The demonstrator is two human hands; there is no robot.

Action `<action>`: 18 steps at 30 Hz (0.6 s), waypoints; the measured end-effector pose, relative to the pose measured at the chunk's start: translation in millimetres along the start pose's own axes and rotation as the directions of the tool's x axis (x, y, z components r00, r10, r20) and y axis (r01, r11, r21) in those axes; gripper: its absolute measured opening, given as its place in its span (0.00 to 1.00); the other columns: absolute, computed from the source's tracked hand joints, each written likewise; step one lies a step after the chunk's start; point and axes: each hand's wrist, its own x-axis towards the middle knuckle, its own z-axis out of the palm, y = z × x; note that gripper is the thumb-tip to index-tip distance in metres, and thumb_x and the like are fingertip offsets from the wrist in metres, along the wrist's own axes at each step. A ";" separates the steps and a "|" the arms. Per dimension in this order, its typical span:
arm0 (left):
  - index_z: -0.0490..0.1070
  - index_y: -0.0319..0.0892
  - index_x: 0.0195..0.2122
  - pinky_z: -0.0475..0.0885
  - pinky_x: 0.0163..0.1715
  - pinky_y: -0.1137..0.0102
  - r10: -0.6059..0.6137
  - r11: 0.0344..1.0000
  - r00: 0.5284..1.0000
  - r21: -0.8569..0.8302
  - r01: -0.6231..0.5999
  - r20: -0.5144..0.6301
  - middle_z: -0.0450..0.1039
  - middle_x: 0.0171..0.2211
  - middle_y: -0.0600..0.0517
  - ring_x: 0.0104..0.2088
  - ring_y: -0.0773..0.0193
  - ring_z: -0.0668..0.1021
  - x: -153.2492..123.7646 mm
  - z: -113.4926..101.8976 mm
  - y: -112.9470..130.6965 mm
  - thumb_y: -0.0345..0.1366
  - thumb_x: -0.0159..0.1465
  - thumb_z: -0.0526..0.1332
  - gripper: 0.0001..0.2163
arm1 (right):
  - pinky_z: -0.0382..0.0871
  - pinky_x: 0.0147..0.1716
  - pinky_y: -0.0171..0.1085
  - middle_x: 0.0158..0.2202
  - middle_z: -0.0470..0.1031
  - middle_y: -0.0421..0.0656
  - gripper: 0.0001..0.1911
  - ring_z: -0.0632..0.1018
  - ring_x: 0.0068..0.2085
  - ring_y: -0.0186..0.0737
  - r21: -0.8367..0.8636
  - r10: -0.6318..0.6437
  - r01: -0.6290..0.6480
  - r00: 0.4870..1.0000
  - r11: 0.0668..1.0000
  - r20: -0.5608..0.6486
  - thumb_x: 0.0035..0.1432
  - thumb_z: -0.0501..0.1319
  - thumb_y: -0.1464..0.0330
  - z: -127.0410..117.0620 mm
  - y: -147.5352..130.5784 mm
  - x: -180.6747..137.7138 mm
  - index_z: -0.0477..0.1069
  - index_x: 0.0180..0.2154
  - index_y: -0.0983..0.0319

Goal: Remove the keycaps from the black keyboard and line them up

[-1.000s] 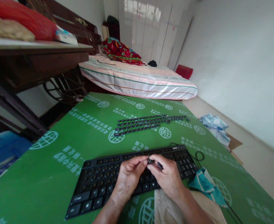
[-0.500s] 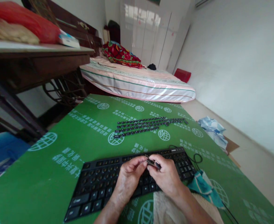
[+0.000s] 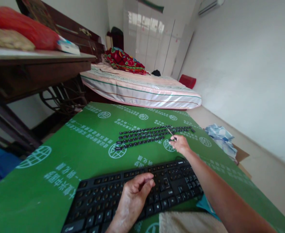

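On the green sheet a black keyboard [image 3: 94,194] lies with keycaps off much of its upper rows, while keys stay on the lower row and part of the right end. Above its middle hovers my left hand [image 3: 135,195], fingers curled and thumb tip slightly apart from the index finger, nothing seen between them. My right hand [image 3: 181,144] reaches out to the rows of loose black keycaps [image 3: 142,136]. It grips a slim pointed metal tool [image 3: 171,133], whose tip points at the rows. A small dark piece, perhaps a keycap, shows at its fingers.
A beige cloth [image 3: 188,221] and a teal cloth [image 3: 207,205] lie at the front, partly under my right forearm. A bed [image 3: 142,92] stands behind the green sheet [image 3: 67,155]. To the left is a dark sewing table [image 3: 43,69]; crumpled plastic [image 3: 220,139] lies on the right.
My right hand has left my left hand above the keyboard and moved forward to the keycap rows with the tool. The left hand stays over the keyboard. The view has shifted slightly.
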 end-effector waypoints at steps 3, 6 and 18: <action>0.77 0.41 0.31 0.74 0.26 0.73 0.045 0.997 0.999 0.058 -0.045 -0.002 0.78 0.24 0.52 0.26 0.62 0.79 0.2 -0.7 -4.1 0.37 0.53 0.61 0.08 | 0.56 0.14 0.27 0.17 0.69 0.36 0.09 0.69 0.17 0.29 -0.021 0.033 -0.033 0.999 0.999 0.014 0.46 0.64 0.71 12.2 8.7 14.7 0.73 0.34 0.64; 0.77 0.43 0.31 0.74 0.28 0.74 0.103 0.987 0.995 0.124 -0.103 0.006 0.78 0.26 0.52 0.27 0.63 0.79 0.2 -1.2 -8.9 0.36 0.54 0.62 0.06 | 0.57 0.15 0.27 0.19 0.70 0.37 0.11 0.70 0.18 0.28 -0.037 0.051 -0.050 0.998 0.998 0.028 0.48 0.64 0.71 19.1 12.3 25.6 0.73 0.37 0.64; 0.77 0.46 0.33 0.73 0.27 0.78 0.193 0.948 0.980 0.249 -0.200 0.051 0.78 0.29 0.54 0.29 0.65 0.79 -0.3 -2.0 -18.0 0.35 0.56 0.61 0.06 | 0.60 0.14 0.26 0.24 0.74 0.38 0.16 0.71 0.18 0.28 -0.094 0.094 -0.086 0.992 0.992 0.087 0.49 0.65 0.68 23.6 12.9 44.0 0.73 0.42 0.61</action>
